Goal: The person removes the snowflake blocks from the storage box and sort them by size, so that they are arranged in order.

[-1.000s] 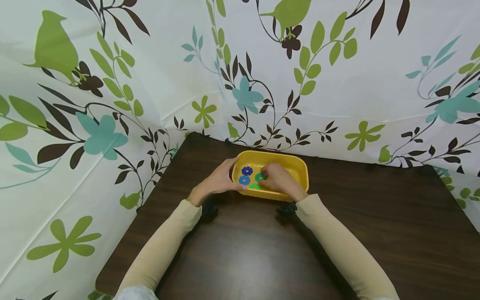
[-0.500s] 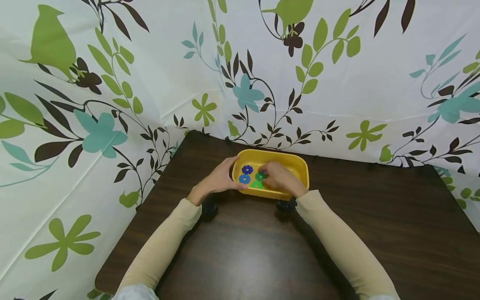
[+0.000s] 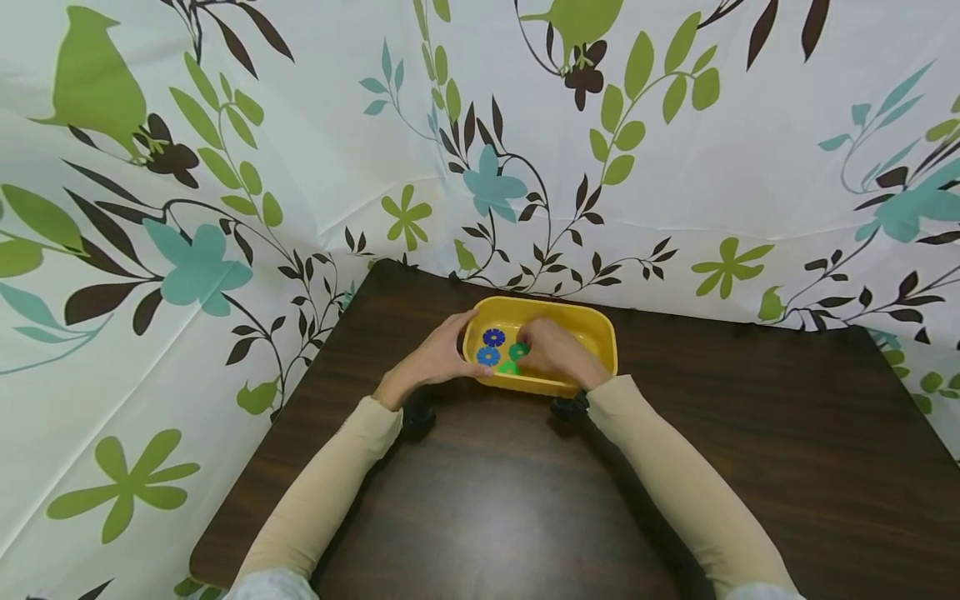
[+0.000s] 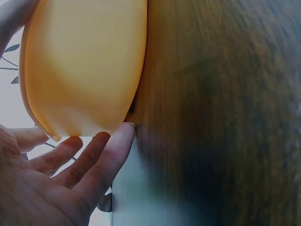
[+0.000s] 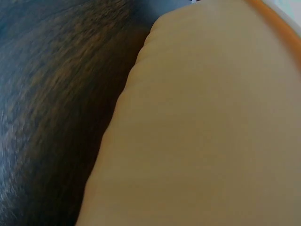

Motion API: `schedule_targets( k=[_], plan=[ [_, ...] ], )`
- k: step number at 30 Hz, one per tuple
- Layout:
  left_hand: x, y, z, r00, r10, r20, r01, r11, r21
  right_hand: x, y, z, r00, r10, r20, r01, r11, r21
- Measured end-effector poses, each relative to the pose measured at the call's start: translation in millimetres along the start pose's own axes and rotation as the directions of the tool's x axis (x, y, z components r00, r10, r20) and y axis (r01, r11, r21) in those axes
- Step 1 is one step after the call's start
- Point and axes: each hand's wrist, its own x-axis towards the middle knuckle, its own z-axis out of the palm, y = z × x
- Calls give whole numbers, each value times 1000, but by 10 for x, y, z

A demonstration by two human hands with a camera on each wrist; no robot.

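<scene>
A yellow plastic bin (image 3: 596, 329) stands near the table's far edge. My left hand (image 3: 438, 354) grips its left end, with the thumb on the front rim. In the left wrist view, the fingers (image 4: 106, 157) press the bin's end wall. Inside lie notched, flower-shaped discs: a dark blue disc (image 3: 493, 337), a light blue disc (image 3: 488, 356), a green disc (image 3: 518, 352) and a bright green disc (image 3: 509, 367). My right hand (image 3: 557, 348) reaches over the front rim into the bin, beside the green disc. Its fingertips are hidden. The right wrist view shows only the bin's outer wall (image 5: 202, 122).
The dark wood table (image 3: 480, 500) extends in front of the bin and to its right. A leaf-and-bird patterned curtain (image 3: 360, 100) hangs behind and to the left. Small black devices (image 3: 418, 417) sit under both wrists.
Something purple showed at my right fingertips half a second ago and is out of sight now. The right hand has shifted slightly within the bin. My left hand keeps its hold.
</scene>
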Motion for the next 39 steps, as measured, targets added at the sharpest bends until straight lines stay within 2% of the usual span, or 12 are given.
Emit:
schedule_targets(
  k=[10,22,28,34,39],
  plan=[
    [2,4,43,1000,1,0,-1,1000,-3,-80,30,-15,999,8,-51,-7,1000,16],
    [5,5,31,1000,12,-17,-12,1000,14,-448,158,-152,973,-8,-230,17,999,37],
    [-10,4,21,1000,0,-23,0,1000,9,-623,338,-207,950,-16,-311,31,999,42],
    [-7,-5,24,1000,4,-20,-4,1000,0,-828,514,-273,917,5,-399,27,997,74],
    [1,1,21,1000,-17,-16,17,1000,-9,-993,665,-344,890,16,-456,28,996,89]
  ],
)
